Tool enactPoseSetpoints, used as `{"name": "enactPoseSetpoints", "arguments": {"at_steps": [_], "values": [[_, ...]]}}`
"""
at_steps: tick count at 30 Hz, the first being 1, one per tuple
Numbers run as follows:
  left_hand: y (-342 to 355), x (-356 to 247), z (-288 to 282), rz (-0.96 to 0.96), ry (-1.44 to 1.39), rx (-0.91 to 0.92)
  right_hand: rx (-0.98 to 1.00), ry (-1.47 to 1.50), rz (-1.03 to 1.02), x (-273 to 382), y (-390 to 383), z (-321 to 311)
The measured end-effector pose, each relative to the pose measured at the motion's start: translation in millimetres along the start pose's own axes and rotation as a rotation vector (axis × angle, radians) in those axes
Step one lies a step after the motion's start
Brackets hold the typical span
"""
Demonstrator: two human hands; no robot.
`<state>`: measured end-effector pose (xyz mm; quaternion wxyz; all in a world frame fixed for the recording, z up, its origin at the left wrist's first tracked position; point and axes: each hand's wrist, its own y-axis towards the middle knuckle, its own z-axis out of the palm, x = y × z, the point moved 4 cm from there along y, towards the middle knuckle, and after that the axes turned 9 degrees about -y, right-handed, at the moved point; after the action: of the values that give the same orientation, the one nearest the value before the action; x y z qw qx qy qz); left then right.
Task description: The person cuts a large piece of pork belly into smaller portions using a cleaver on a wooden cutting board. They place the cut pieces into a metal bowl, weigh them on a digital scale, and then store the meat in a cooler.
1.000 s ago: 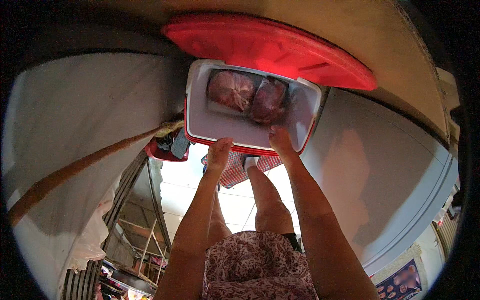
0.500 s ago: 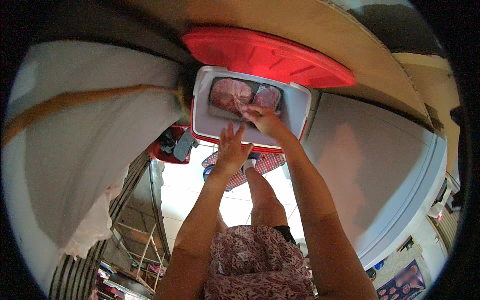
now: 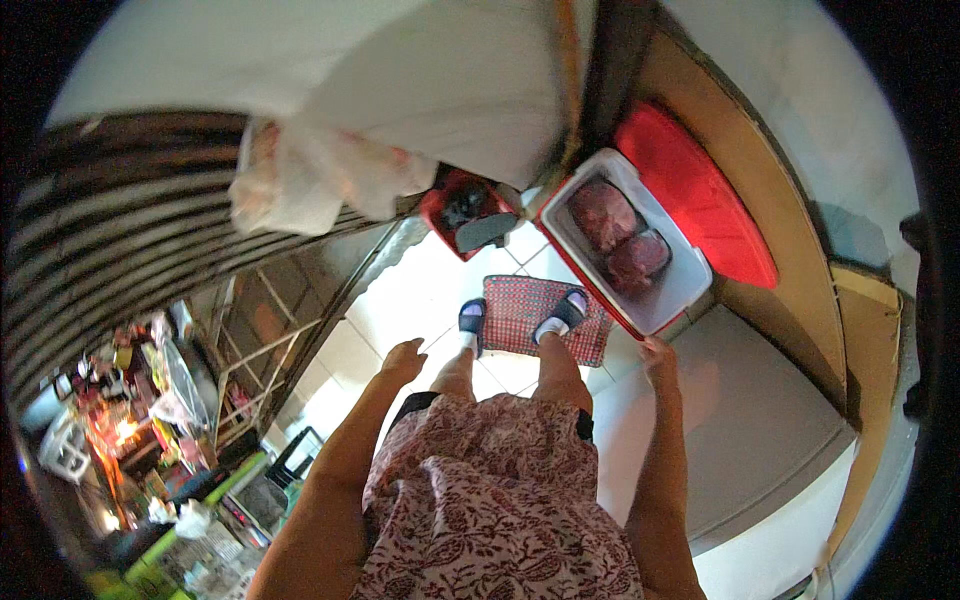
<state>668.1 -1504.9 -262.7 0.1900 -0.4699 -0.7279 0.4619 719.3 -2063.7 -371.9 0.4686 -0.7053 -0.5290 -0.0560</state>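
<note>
A white cooler with a red outer shell [image 3: 686,278] stands at upper right, its red lid [image 3: 695,190] tipped back on the far side. Inside it lie two clear plastic bags of reddish, meat-like contents, a larger bag [image 3: 602,214] and a smaller bag [image 3: 638,262]. My right hand [image 3: 658,362] is just below the cooler's near corner, fingers loosely bent; whether it touches the corner I cannot tell. My left hand [image 3: 402,363] hangs over the tiled floor, away from the cooler, with its fingers slightly curled. Nothing shows in either hand.
My sandalled feet are on a red patterned mat [image 3: 522,318]. A red bin [image 3: 432,212] with dark items stands left of the cooler. A grey-topped white cabinet-like box [image 3: 740,420] is at right. A plastic bag [image 3: 290,190] hangs by the slatted wall; a metal frame [image 3: 265,365] stands below.
Both hands have drawn back from above the cooler and moved apart. My view has swung left, so the cooler now appears farther right; both bags stay inside and its lid stays off.
</note>
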Motion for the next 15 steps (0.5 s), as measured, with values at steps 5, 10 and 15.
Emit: {"name": "enactPoseSetpoints", "arguments": {"at_steps": [5, 10, 15], "values": [[-34.0, 104.8, 52.9, 0.015, -0.213, -0.084, 0.031, -0.708, -0.289, -2.2, -28.2, -46.4], [-71.5, 143.7, 86.3, 0.129, -0.453, -0.129, 0.027, -0.602, -0.117, 38.3, -41.3, -61.7], [-155.3, 220.0, 72.7, 0.210, -0.661, -0.269, 0.021, -0.760, -0.185, 134.4, -49.1, 40.0]]}}
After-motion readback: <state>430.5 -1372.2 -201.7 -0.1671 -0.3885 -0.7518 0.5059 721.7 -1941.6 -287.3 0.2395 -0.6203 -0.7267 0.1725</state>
